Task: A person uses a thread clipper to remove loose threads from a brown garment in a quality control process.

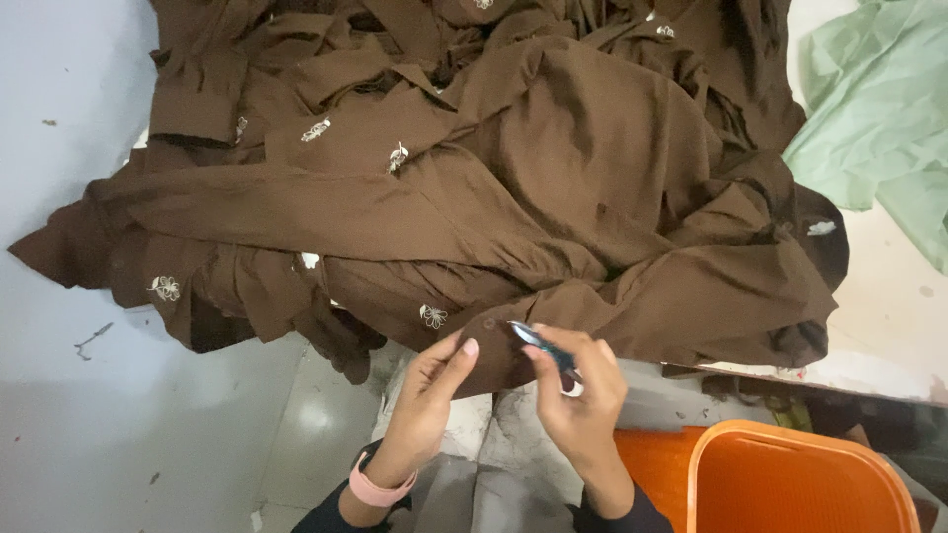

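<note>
A big heap of brown cloth (513, 188) with small white embroidered flowers lies over the table in front of me. My left hand (431, 387) pinches the near hem of the brown cloth, beside a small button. My right hand (578, 390) holds small blue thread snips (541, 345), their tip pointing at the hem just right of my left thumb. A pink band sits on my left wrist.
A pale green cloth (874, 109) lies at the far right of the white table (889, 316). An orange plastic basket (790, 484) stands at the lower right by my knees. Grey tiled floor (148, 424) shows on the left.
</note>
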